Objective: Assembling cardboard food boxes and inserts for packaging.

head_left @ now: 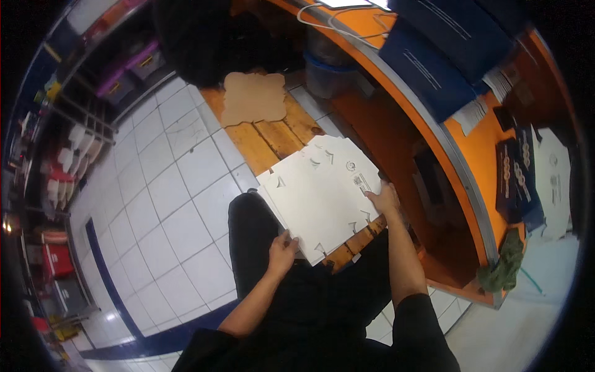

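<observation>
A stack of white die-cut card sheets lies across the wooden bench in front of me. Curved slits are cut near its edges, and small dark prints show on its right part. My left hand pinches the near left edge with bent fingers. At the right edge, my right hand grips the sheets, thumb on top and the other fingers mostly hidden. Farther along the bench is a tan sheet with a wavy outline. How many sheets are stacked I cannot tell.
An orange counter with a grey edge curves along the right, bearing dark blue folders and a green cloth. Under it stands a clear bucket. White floor tiles and loaded shelves lie to the left.
</observation>
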`<state>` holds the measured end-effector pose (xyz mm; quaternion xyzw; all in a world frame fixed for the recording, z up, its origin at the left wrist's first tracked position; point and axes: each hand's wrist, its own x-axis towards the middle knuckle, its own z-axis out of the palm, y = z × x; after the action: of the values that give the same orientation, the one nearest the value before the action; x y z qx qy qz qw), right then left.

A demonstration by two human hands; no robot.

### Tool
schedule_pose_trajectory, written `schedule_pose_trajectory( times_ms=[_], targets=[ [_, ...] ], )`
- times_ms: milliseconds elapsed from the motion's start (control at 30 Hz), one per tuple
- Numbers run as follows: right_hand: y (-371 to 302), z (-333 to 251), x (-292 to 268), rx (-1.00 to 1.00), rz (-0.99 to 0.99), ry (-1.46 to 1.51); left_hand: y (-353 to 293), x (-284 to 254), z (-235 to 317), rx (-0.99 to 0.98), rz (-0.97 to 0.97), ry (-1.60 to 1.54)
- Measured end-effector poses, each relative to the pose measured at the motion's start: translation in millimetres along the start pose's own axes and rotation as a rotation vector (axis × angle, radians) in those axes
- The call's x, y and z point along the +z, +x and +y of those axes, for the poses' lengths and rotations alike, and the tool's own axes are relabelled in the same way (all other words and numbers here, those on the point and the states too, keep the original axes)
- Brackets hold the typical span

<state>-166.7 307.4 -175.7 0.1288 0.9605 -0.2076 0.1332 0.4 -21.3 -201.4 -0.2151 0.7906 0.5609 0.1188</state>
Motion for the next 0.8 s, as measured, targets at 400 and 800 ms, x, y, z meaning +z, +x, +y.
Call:
schedule_pose_trajectory(
  times_ms=[400,800],
  targets=[
    [3.8,-27.0,-55.0,0.079,0.025,0.511,2.1,-3.0,11.4,-0.038,0.010,-0.038],
    [-108.0,68.3,-63.4,-0.094,-0.299,1.507,4.9,-23.2,44.9,0.129,-0.030,-0.544]
  ],
)
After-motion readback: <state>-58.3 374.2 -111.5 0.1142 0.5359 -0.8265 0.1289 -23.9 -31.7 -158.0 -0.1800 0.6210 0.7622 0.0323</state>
